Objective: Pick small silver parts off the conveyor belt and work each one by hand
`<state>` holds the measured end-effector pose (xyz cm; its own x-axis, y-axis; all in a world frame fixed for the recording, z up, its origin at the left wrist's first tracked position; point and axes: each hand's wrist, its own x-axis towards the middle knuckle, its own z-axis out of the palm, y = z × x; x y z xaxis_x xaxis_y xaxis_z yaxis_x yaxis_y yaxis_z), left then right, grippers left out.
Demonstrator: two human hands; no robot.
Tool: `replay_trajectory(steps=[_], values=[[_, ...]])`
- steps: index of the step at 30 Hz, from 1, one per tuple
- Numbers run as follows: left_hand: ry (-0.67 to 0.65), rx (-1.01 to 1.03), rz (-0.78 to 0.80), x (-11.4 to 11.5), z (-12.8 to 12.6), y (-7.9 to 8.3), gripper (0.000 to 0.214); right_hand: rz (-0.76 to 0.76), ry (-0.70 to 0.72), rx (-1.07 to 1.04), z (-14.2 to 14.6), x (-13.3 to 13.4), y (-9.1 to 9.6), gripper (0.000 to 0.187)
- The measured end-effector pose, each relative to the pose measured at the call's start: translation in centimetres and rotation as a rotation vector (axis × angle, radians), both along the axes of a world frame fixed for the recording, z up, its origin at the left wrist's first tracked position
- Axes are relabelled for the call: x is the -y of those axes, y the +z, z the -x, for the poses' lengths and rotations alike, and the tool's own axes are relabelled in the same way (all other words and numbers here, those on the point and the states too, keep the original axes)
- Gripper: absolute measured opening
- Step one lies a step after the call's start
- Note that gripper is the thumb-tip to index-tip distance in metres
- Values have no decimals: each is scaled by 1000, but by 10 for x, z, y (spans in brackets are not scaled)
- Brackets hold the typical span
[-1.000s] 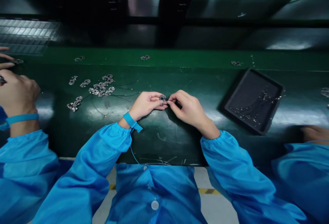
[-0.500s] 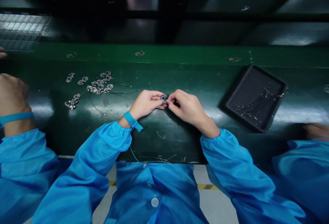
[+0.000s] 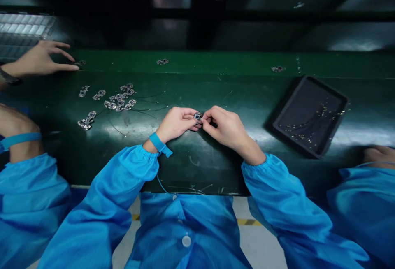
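Note:
A small circuit board (image 3: 198,116) is pinched between the thumb and fingers of my left hand (image 3: 176,124), above the green table. My right hand (image 3: 224,127) meets it from the right, thumb and forefinger pressed together at the board's edge. Whatever lies between those right fingertips is too small and covered to make out. To the left of my hands lies a loose group of circuit boards (image 3: 120,99), some with thin black cables (image 3: 145,110) trailing from them. A blue wrist strap (image 3: 159,143) circles my left wrist.
A dark tray (image 3: 279,127) with thin gold-tipped cables (image 3: 308,127) sits at right. Single boards (image 3: 162,61) lie along the far green strip (image 3: 216,61). At left, a co-worker's hand (image 3: 40,59) reaches to one; other people's arms flank me on both sides.
A co-worker's hand has come in from the left to a board on the far strip. Boards on that strip have shifted slightly left. My hands keep nearly the same pose.

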<state>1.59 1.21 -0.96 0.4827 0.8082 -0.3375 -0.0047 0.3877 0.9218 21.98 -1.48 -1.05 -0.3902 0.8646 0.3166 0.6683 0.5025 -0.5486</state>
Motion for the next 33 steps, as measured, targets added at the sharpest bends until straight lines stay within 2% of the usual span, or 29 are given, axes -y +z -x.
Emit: replay_trajectory(steps=[14,33], values=[[-2,-15,-1,1,-1,3,19,48,-2,-26,1,0,1,7],[-4,-20,15,0,-1,4,18,23,32,-22,1,-1,-1,7]])
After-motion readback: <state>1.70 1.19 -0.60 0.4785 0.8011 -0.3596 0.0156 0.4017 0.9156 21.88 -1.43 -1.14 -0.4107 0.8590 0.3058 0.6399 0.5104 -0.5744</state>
